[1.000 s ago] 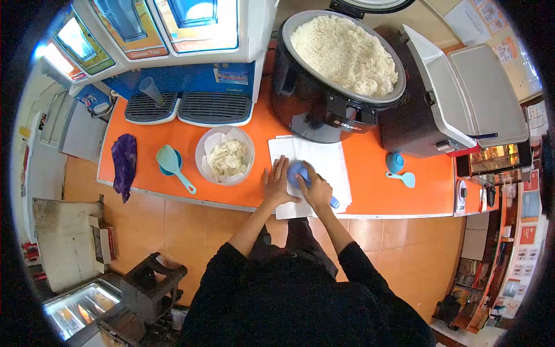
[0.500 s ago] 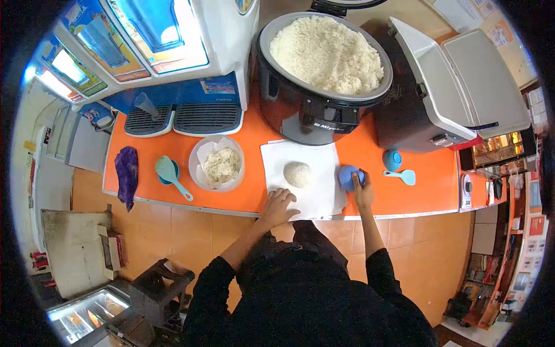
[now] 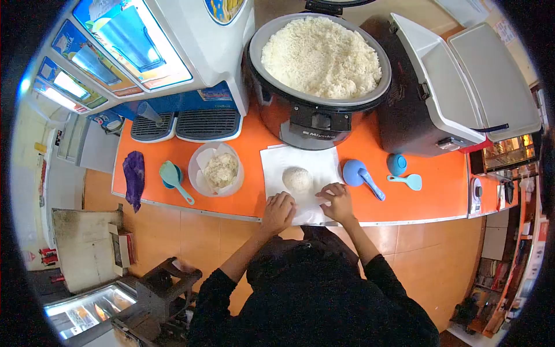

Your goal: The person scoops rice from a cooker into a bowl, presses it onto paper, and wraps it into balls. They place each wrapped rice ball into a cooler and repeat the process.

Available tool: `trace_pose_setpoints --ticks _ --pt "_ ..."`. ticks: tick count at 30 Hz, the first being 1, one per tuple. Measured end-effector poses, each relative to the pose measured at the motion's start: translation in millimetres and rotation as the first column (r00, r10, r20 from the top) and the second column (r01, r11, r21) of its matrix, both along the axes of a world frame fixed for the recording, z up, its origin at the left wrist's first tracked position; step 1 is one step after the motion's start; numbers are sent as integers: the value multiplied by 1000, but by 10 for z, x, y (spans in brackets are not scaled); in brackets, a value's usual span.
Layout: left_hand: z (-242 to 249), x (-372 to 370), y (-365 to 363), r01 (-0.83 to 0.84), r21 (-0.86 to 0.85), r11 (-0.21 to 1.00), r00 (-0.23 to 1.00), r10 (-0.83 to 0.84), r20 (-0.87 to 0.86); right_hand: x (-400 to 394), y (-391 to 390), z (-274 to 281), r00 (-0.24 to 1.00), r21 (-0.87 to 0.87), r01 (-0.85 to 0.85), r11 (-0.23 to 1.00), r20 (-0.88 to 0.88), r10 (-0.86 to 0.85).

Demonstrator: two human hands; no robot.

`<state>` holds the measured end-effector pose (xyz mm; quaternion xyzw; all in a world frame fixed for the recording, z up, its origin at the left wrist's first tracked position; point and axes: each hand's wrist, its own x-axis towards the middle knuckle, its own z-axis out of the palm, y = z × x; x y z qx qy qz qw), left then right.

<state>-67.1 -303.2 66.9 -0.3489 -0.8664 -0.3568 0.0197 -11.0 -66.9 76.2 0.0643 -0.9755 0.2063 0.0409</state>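
A dome-shaped mound of white rice (image 3: 296, 179) sits on a stack of white paper sheets (image 3: 276, 159) at the front of the orange counter. At the paper's near left edge rests my left hand (image 3: 278, 213), fingers bent a little and not closed on anything visible. My right hand (image 3: 337, 202) reaches over the paper's near right part, empty, with its thumb and fingers apart. Neither hand touches the rice. Just right of the paper lies a blue scoop (image 3: 354, 172), its handle pointing toward the near right.
Behind stands a large cooker full of rice (image 3: 324, 55), beside an open cooler box (image 3: 416, 98). Left are a paper-lined tub of rice (image 3: 220, 169), a green rice paddle (image 3: 176, 176), a purple cloth (image 3: 134, 179) and a drink dispenser (image 3: 214, 69). A blue cup (image 3: 396, 164) and light-blue spoon (image 3: 411, 182) lie right.
My right hand has let go of the blue scoop, now lying on the counter, and moved left over the paper. My left hand stays near the paper's left edge.
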Motion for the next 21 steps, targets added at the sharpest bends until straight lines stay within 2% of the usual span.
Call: trace_pose_setpoints --ticks 1,2,3,4,5,7,8,14,15,17,18,19,20,21 --pt "79 26 -5 20 33 999 998 -22 66 -3 85 -20 1000 -6 -1 1000 -1 1" --pt "39 44 -28 22 26 999 997 -24 68 -16 144 55 995 -255 -24 967 87 47" --pt "-22 56 -56 54 11 998 995 -55 81 -20 196 117 981 -490 -19 872 160 111" --pt "-86 78 -81 86 -2 996 992 -85 96 -21 228 171 983 -450 -110 886 81 163" --pt "-66 83 -82 88 -7 996 991 -87 101 11 246 109 983 -456 -105 884 84 161" --pt "-30 81 -87 67 61 996 994 -72 78 46 258 -25 974 -571 91 816 222 47" --pt "-81 88 -105 67 56 996 994 -71 79 48 277 -37 969 -616 95 782 238 70" --pt "-220 91 -130 11 83 997 989 -23 149 70 216 11 973 -550 151 822 229 -25" --pt "-248 84 -131 -7 82 997 979 -10 205 67 205 58 973 -552 151 820 228 -26" --pt "-278 77 -135 -23 77 997 966 2 258 58 202 127 992 -517 33 855 121 35" --pt "-280 73 -135 -21 99 995 946 -12 324 56 227 106 992 -520 34 854 120 33" --pt "-281 65 -134 -20 121 992 922 -29 386 54 267 82 993 -428 -15 904 98 63" --pt "-146 60 -99 -15 119 993 923 -32 384 54 290 62 993 -330 -62 942 79 93" --pt "110 65 -26 -3 45 999 945 -12 327 47 282 64 993 -331 -60 942 76 90"
